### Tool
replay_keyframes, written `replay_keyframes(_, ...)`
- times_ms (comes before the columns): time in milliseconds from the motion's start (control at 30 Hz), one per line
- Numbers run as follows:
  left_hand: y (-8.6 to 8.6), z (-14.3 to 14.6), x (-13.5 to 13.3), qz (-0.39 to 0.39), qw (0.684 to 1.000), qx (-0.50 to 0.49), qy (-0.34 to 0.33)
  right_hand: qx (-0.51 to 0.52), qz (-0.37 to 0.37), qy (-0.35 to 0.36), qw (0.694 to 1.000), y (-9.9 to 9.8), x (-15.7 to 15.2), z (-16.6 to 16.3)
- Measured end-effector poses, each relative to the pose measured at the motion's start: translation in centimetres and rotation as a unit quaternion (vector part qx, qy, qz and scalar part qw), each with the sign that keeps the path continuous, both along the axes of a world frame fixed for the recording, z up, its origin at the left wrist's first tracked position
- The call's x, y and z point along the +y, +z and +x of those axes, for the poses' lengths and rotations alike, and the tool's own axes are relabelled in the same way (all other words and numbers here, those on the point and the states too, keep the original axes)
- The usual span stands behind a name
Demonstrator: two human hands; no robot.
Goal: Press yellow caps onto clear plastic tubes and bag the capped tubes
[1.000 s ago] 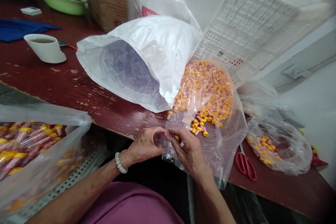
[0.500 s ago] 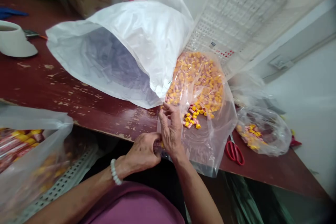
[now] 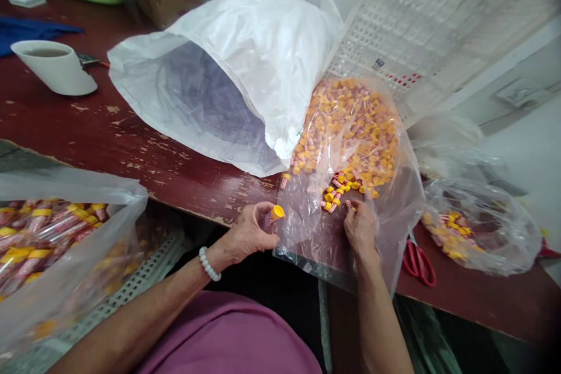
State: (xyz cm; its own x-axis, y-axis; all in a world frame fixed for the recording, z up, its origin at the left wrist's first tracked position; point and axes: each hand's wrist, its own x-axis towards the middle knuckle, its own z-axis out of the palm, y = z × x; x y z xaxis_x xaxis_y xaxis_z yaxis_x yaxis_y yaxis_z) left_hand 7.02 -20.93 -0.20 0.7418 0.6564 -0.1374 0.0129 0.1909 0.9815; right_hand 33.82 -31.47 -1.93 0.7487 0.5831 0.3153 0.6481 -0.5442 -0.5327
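Note:
My left hand [image 3: 249, 231], with a pale bead bracelet on its wrist, is closed round a yellow-capped tube [image 3: 277, 213]. The cap points up and the fingers hide most of the tube. My right hand [image 3: 362, 228] reaches into the mouth of a clear plastic bag [image 3: 307, 239], fingertips pinched on a small red-and-white piece [image 3: 349, 204]. Loose yellow-capped pieces [image 3: 333, 196] lie just beyond those fingers. Deeper in the same bag is a large heap of such pieces [image 3: 350, 128].
An open white sack [image 3: 272, 52] holds clear tubes [image 3: 205, 93]. At left, a plastic bag [image 3: 127, 193] of filled tubes sits in a crate [image 3: 131, 286]. Red scissors [image 3: 418, 263], another clear bag [image 3: 504, 245], a cup [image 3: 56, 70] and a white basket [image 3: 372, 29] stand around.
My hands, close together before, are now apart. The right has moved right into the bag by the loose pieces; the left still grips the tube, its yellow cap now showing. The view has shifted left.

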Motion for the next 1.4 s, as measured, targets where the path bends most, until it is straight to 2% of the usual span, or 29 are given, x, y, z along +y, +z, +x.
replay_keyframes(33,-0.1,0.1,-0.1,0.02,1.0,-0.002,0.003,0.003,0.014,-0.007,1.0,0.6,-0.1,-1.0)
replay_keyframes(100,-0.2,0.4,-0.2,0.069,0.998,-0.003,0.01,0.03,0.051,0.027,0.998,2.4,-0.5,-4.0)
replay_keyframes(167,-0.1,0.6,-0.3,0.103,0.995,-0.004,0.009,0.097,0.108,0.164,0.976,4.7,-0.7,-7.6)
replay_keyframes(200,0.0,0.6,-0.3,0.115,0.993,-0.004,0.005,0.101,0.11,0.238,0.96,5.8,-0.7,-9.4)
replay_keyframes(267,0.4,0.6,-0.2,0.141,0.99,0.008,-0.005,0.07,0.102,0.335,0.934,7.4,-0.6,-12.4)
replay_keyframes(333,0.6,0.4,-0.2,0.178,0.984,0.032,-0.012,0.039,0.08,0.389,0.917,8.1,-0.3,-14.1)
replay_keyframes(400,0.8,0.1,-0.1,0.212,0.976,0.054,-0.015,0.03,0.066,0.411,0.909,8.2,0.0,-14.5)
replay_keyframes(533,1.1,-0.1,0.0,0.252,0.963,0.095,-0.019,0.019,0.065,0.414,0.908,7.7,0.2,-14.1)
replay_keyframes(733,1.9,-0.1,0.1,0.253,0.961,0.106,-0.032,0.015,0.044,0.426,0.904,7.8,0.0,-14.0)
replay_keyframes(800,1.9,-0.1,0.1,0.265,0.957,0.109,-0.034,0.014,0.069,0.39,0.918,7.8,0.4,-13.5)
replay_keyframes(900,1.6,0.2,-0.2,0.313,0.939,0.134,-0.043,0.018,0.18,0.245,0.952,7.3,1.7,-13.0)
replay_keyframes(967,1.3,0.5,-0.7,0.344,0.927,0.14,-0.059,-0.001,0.241,0.172,0.955,6.4,2.9,-13.5)
replay_keyframes(1033,1.0,0.8,-1.3,0.357,0.922,0.129,-0.075,-0.036,0.243,0.194,0.95,5.4,4.0,-14.4)
replay_keyframes(1133,0.4,0.9,-1.5,0.323,0.938,0.108,-0.068,-0.059,0.22,0.248,0.942,4.3,4.8,-14.4)
replay_keyframes(1200,-0.1,0.7,-0.9,0.265,0.959,0.089,-0.04,-0.06,0.233,0.2,0.95,3.9,4.5,-12.6)
replay_keyframes(1267,-0.4,0.4,0.2,0.191,0.979,0.069,-0.005,-0.073,0.213,0.127,0.966,3.5,3.7,-9.6)
replay_keyframes(1300,-0.5,0.3,0.8,0.153,0.986,0.063,0.012,-0.088,0.174,0.102,0.975,3.2,3.2,-8.0)
replay_keyframes(1400,-0.3,-0.2,2.0,0.072,0.994,0.055,0.053,-0.146,-0.014,0.137,0.98,1.5,1.9,-4.5)
